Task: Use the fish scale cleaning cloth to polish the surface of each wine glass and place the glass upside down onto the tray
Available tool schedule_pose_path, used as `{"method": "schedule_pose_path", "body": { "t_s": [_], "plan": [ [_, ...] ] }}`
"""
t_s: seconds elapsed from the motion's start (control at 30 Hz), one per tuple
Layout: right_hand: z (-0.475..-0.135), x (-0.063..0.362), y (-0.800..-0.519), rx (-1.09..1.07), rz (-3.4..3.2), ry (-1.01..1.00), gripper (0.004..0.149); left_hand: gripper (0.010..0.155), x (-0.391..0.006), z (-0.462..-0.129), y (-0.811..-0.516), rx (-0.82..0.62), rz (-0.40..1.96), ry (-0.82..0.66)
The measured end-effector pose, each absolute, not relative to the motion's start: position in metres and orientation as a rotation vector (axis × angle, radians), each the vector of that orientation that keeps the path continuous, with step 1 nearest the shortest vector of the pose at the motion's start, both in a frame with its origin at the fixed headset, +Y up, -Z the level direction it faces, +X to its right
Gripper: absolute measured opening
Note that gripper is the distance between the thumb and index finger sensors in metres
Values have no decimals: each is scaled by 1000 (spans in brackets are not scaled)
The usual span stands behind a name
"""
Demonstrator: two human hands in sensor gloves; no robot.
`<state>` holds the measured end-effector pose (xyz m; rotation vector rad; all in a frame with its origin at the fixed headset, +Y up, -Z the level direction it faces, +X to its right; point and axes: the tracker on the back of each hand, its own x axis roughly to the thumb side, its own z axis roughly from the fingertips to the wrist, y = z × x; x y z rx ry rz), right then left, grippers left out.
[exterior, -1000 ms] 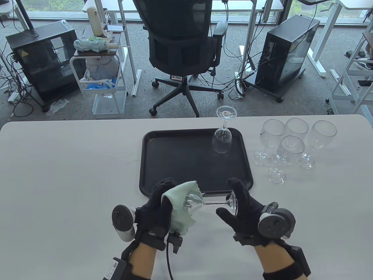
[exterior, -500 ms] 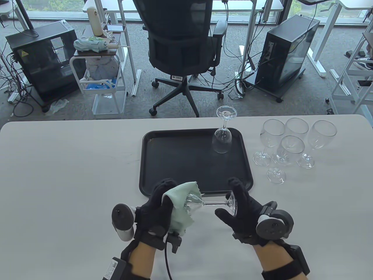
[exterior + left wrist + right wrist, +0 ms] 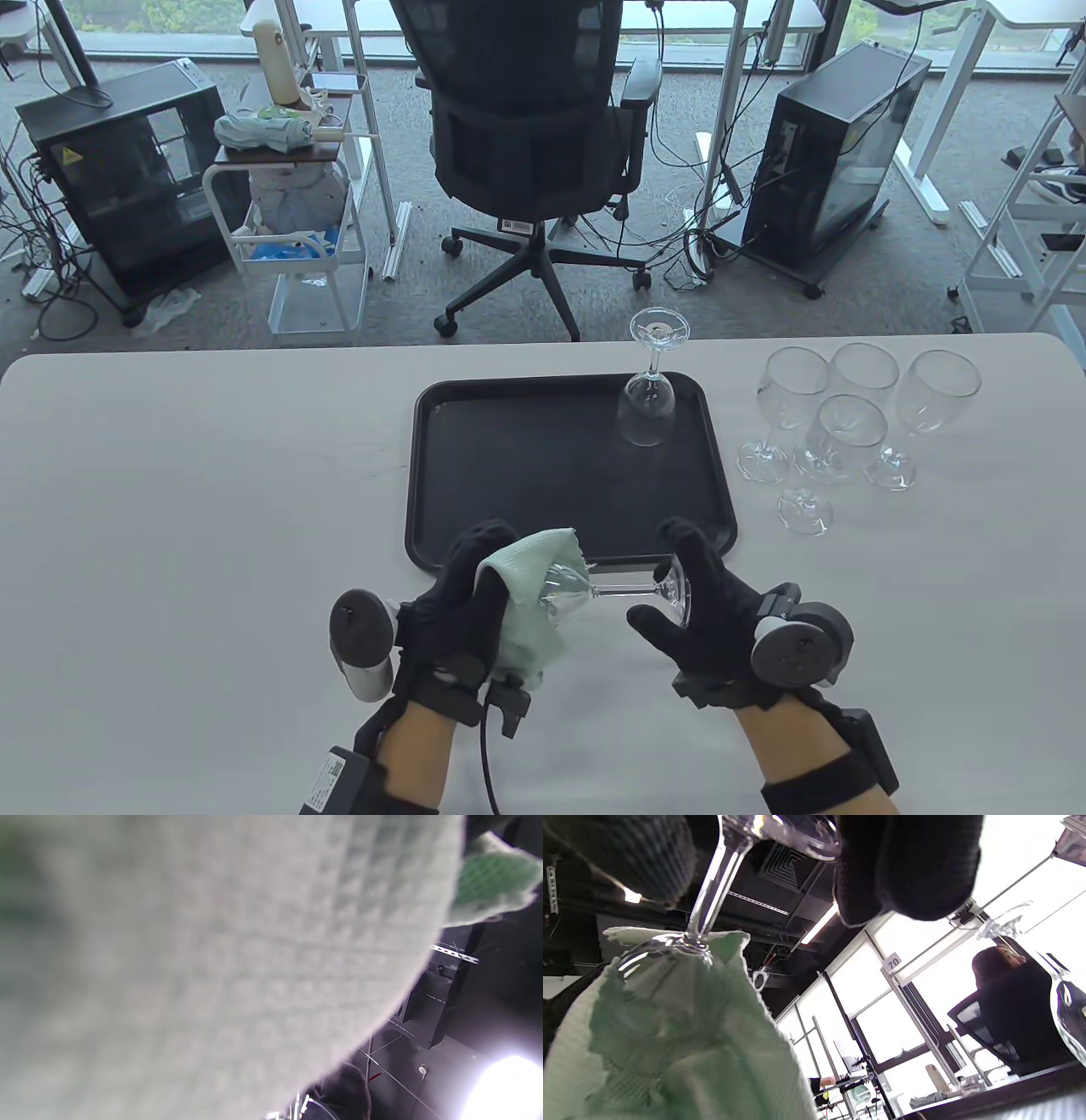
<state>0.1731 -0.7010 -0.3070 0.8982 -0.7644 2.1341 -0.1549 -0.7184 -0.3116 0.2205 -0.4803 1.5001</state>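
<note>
Polishing step in hand, second glass by my read. My left hand (image 3: 458, 603) is wrapped round the bowl of the wine glass (image 3: 594, 590) through the green cloth (image 3: 526, 607), fingers curled over it. My right hand (image 3: 704, 607) pinches the foot of the same glass, thumb below and fingers above the disc. Glass lies on its side, held in the air just over the near edge of the tray (image 3: 441, 475), stem running left to right between the hands. Left wrist view is nearly all cloth (image 3: 212, 963), no use for contact detail. Right wrist view shows the stem (image 3: 712, 882) going into the bunched cloth.

Outward: one glass (image 3: 649, 399) already stands upside down at the tray's far right corner. Four more glasses (image 3: 848, 424) stand upright in a cluster on the surface right of the tray, untouched.

Next, as I judge it: rotate the glass via the foot to finish wiping the bowl, then flip it rim-down and set it on the tray, well apart from the inverted one. Foot pinch is thin, so slip risk on the flip.
</note>
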Motion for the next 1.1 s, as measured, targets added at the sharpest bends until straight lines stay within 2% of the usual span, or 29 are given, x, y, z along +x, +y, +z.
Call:
{"method": "schedule_pose_path", "body": {
  "t_s": [0.07,0.13,0.23,0.27,0.33,0.37,0.47,0.57,0.67,0.73,0.77,0.83,0.97,1.03,1.1],
  "plan": [
    [-307,173,-701,839,2065,-729,89,60,-154,-310,-715,242,1487,-484],
    [-313,173,-705,741,1992,-563,81,61,-152,-308,-713,277,1450,-511],
    [-319,175,-716,559,1870,-214,79,60,-150,-305,-711,341,1377,-517],
    [-319,176,-717,592,1844,-210,80,60,-151,-305,-710,338,1369,-521],
    [-318,176,-712,664,1976,-334,85,59,-151,-307,-709,304,1364,-533],
    [-314,175,-706,752,2086,-492,89,59,-153,-308,-710,304,1378,-512],
    [-305,172,-696,909,2157,-766,95,59,-155,-310,-713,223,1487,-490],
    [-304,173,-696,859,2091,-756,90,59,-154,-309,-712,231,1489,-499],
    [-309,173,-701,706,1989,-527,80,60,-152,-306,-712,292,1458,-521],
    [-313,174,-706,624,1923,-342,80,59,-152,-305,-710,348,1411,-541],
    [-314,174,-707,637,1917,-329,80,59,-153,-306,-710,356,1398,-537],
    [-314,174,-706,669,1972,-392,83,58,-152,-307,-709,330,1405,-542],
    [-307,171,-700,878,2120,-712,94,58,-156,-310,-714,261,1468,-502],
    [-307,171,-699,857,2108,-715,92,58,-156,-310,-714,259,1489,-503],
    [-311,171,-701,782,2025,-598,86,59,-155,-309,-712,282,1457,-500]
  ]
}}
